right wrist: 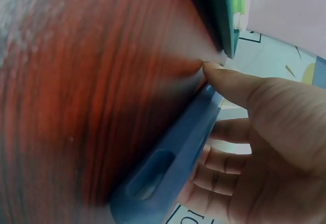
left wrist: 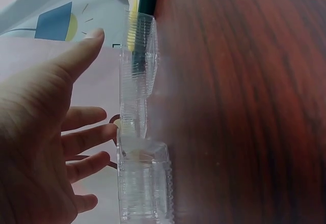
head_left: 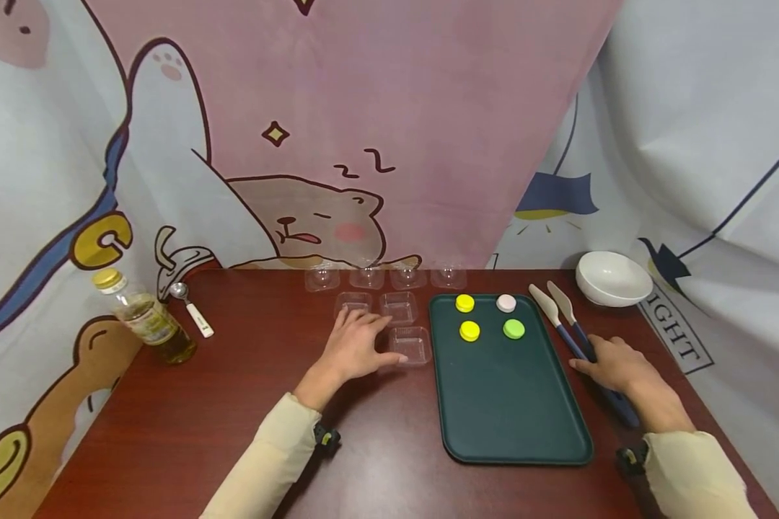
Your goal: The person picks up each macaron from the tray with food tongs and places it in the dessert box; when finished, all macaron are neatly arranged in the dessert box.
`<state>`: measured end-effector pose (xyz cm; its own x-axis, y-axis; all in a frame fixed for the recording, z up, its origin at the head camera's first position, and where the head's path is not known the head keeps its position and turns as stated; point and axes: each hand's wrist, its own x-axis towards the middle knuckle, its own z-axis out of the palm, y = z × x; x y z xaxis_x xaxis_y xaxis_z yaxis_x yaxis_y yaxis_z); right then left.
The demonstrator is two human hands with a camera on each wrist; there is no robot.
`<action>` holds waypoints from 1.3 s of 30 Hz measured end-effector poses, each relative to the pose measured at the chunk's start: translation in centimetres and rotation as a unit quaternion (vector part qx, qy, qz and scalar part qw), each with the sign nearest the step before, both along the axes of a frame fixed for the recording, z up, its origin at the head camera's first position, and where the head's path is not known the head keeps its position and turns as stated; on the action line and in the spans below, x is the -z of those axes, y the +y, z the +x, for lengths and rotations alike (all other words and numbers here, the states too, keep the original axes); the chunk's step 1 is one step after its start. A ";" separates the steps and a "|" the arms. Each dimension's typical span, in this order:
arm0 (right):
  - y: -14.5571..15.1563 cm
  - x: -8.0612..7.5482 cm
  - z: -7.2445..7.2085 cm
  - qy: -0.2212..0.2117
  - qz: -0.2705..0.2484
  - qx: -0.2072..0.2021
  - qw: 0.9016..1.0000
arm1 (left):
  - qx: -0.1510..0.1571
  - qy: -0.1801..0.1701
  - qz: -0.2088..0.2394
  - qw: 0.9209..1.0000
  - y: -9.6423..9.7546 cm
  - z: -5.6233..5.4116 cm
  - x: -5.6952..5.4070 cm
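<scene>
My left hand (head_left: 357,346) hovers beside the clear plastic boxes with thumb and fingers spread. One box (head_left: 410,346) lies by its thumb, and two more boxes (head_left: 399,308) sit just beyond the fingers. In the left wrist view, ridged box walls (left wrist: 145,183) stand close to the loosely bent fingers. My right hand (head_left: 623,371) is at the blue-handled tongs (head_left: 613,400), which lie right of the tray. Its thumb is on one side of the tongs and its fingers on the other. In the right wrist view, a gap shows between the palm and the blue handle (right wrist: 168,168).
A dark green tray (head_left: 513,404) holds yellow, pink and green macarons (head_left: 513,329) at its far end. Several clear domed lids (head_left: 322,276) line the back edge. A white bowl (head_left: 613,280) stands back right; an oil bottle (head_left: 152,324) and small spoon (head_left: 195,313) are left.
</scene>
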<state>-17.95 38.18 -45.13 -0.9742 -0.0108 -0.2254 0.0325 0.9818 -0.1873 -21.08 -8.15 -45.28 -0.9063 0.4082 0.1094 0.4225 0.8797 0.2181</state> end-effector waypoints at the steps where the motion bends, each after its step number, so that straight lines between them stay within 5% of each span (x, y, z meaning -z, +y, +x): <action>1: 0.1 0.1 -0.1 0.003 0.003 -0.001 1.000 | 0.000 0.000 -0.001 1.000 0.0 0.0 0.0; 12: 0.7 0.1 0.1 0.014 0.002 0.007 1.000 | 0.009 0.009 -0.017 1.000 0.8 0.1 -0.3; 22: 0.3 0.1 0.4 0.112 -0.062 0.054 0.990 | 0.014 0.021 -0.035 0.999 1.1 0.0 -0.4; 39: -0.1 0.3 0.4 0.097 -0.058 0.084 0.990 | 0.014 0.034 -0.037 0.999 1.2 0.1 0.0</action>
<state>-17.56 38.04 -45.43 -0.9892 0.1406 -0.0404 0.1462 0.9370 -0.3173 -20.99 -6.99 -45.27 -0.8860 0.4425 0.1384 0.4587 0.8801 0.1226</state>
